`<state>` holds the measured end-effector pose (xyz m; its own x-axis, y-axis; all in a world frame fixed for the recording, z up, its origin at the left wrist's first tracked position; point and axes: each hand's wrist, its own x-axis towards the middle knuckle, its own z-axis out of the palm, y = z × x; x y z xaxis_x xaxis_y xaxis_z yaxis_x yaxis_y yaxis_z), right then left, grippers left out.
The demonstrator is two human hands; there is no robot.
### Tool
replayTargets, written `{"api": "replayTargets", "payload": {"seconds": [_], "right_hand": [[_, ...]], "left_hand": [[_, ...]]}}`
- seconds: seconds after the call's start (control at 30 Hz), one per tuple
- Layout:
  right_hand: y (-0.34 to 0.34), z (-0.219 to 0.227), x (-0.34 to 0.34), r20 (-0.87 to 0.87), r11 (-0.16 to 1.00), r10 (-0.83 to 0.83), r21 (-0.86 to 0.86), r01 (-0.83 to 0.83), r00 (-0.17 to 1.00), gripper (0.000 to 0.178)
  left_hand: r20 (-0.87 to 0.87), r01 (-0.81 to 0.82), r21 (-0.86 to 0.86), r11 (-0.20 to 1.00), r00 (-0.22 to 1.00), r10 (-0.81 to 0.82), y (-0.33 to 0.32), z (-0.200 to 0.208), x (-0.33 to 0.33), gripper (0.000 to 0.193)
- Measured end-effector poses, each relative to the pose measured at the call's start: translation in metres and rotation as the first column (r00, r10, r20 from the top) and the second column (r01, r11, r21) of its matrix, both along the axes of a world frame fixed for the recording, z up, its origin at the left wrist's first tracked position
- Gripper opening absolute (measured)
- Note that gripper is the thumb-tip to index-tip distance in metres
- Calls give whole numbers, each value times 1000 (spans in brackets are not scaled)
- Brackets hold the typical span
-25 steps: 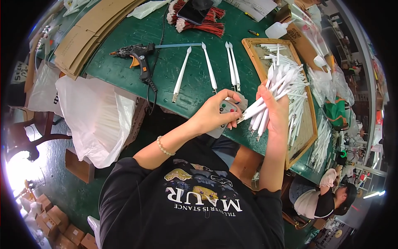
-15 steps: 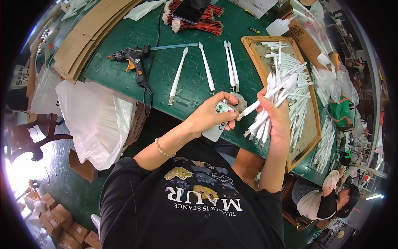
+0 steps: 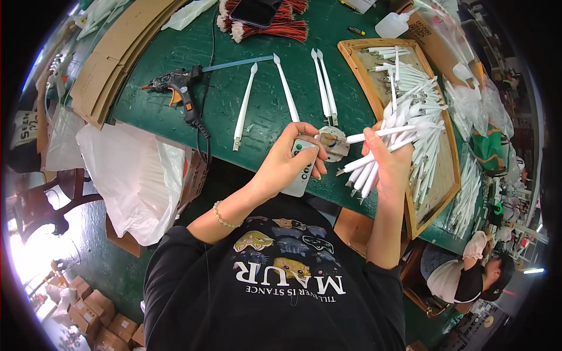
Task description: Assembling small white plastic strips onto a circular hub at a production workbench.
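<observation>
My left hand [image 3: 280,167] is closed round a slim white remote control [image 3: 294,185] with dark and green buttons, the thumb lying over its face. In my right hand [image 3: 392,167] is a bundle of white LED taper candles [image 3: 366,176], with flame-shaped tips and metal-ended bases. One candle [image 3: 383,133] lies crosswise under my right thumb, its base toward a round pale disc [image 3: 338,153] on the table edge beside my left fingers. Beyond my hands lie a single candle [image 3: 246,108], another candle [image 3: 285,88] and a pair of candles [image 3: 324,88].
A wooden-framed tray [image 3: 358,76] heaped with candles stands at right. At left are a glue gun [image 3: 186,93] with its cord, cardboard sheets [image 3: 117,58] and a white plastic bag [image 3: 126,175]. Red wire bundles [image 3: 281,30] and a phone [image 3: 255,11] lie at the back. A person [image 3: 462,272] sits at far right.
The crosswise candle's base has moved away from my left fingers, and the right hand has shifted slightly right. My left thumb now rests over the remote's buttons. The disc is more exposed.
</observation>
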<state>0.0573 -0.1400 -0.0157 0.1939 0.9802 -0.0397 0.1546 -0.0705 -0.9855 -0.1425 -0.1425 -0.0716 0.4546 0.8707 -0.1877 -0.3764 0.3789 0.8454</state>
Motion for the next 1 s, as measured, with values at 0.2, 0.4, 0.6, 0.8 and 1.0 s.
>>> {"api": "replayTargets", "payload": {"seconds": [0.2,0.4,0.6,0.8,1.0], "right_hand": [[3,-3,-5,-6,999,25,-29,-26,1000,15],[6,0,-7,45,992,92,-90,-88,995,18],[4,0,-9,30,995,66,-80,-63,997,18],[4,1,-13,34,996,83,-38,-82,996,18],[5,2,-13,32,996,77,-45,-76,996,18]], "left_hand": [[-12,-11,-21,1000,1000,11,-1,0,3,29],[13,-33,17,999,999,33,0,-3,3,29],[26,-25,16,1000,999,25,-1,-1,4,29],[-1,-40,25,999,999,40,-3,-4,5,27],[-19,-40,51,998,999,41,-4,-1,4,25]]}}
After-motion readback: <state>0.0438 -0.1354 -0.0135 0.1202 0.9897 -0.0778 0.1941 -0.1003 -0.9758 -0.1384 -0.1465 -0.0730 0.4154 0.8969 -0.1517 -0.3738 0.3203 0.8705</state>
